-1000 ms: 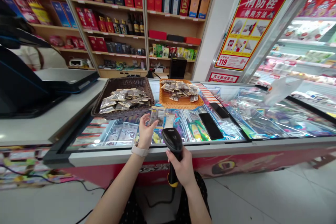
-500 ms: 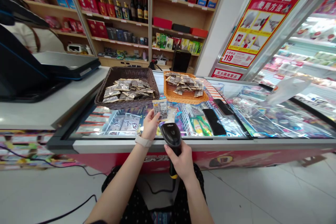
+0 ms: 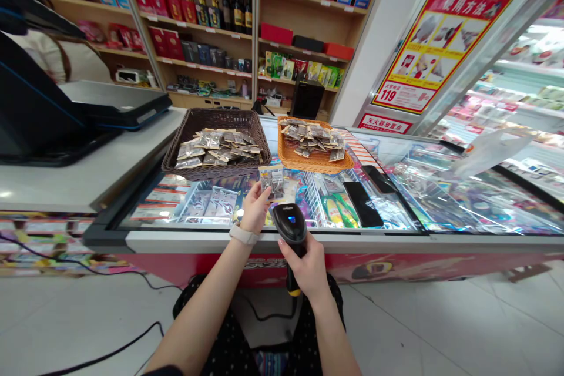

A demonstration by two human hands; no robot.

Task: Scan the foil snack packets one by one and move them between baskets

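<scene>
Pinched in my left hand is a small clear packet with dark contents, held up over the glass top of the freezer. My right hand is wrapped round the grip of a black barcode scanner, whose head points toward the packet. A blue light shows on top of the scanner. Beyond my left hand stands a dark brown wicker basket with a heap of similar packets. To its right, an orange wicker basket holds more of them.
Two black phones lie on the chest freezer's glass. At the left, a counter carries a scale. A scanner cable hangs by my legs. Stocked shelves stand behind, and a plastic bag is at the right.
A blue light now shows on the scanner's top, where it was dark before. Both hands keep their hold; the whole view has shifted slightly.
</scene>
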